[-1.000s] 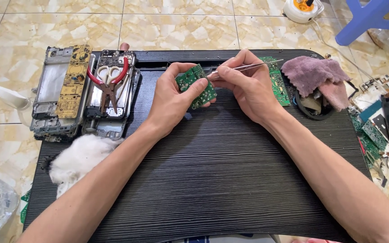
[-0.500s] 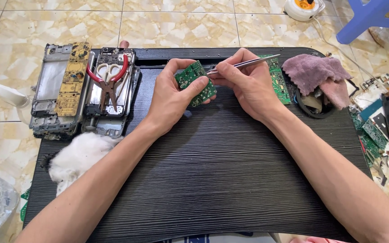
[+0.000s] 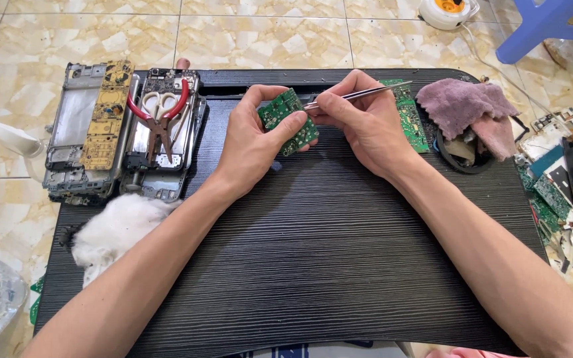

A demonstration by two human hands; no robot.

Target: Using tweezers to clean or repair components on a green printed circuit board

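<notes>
I see the left hand [image 3: 250, 149] pinching a small green circuit board [image 3: 289, 122] between thumb and fingers, tilted above the black ribbed mat [image 3: 313, 265]. The right hand [image 3: 366, 122] grips metal tweezers [image 3: 359, 95], tips touching the board's upper edge. A second green board [image 3: 411, 116] lies just behind the right hand. Red-handled pliers [image 3: 162, 119] rest on phone frames [image 3: 124, 132] at left; a mauve cloth [image 3: 469, 109] lies at right.

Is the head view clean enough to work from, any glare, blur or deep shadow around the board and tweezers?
Head view: even, soft light, sharp focus on the small green circuit board in the left hand; the thin silver metal tweezers in the right hand glint faintly; only soft shadows on the ribbed black mat; slight wide-angle bending at the edges.
</notes>
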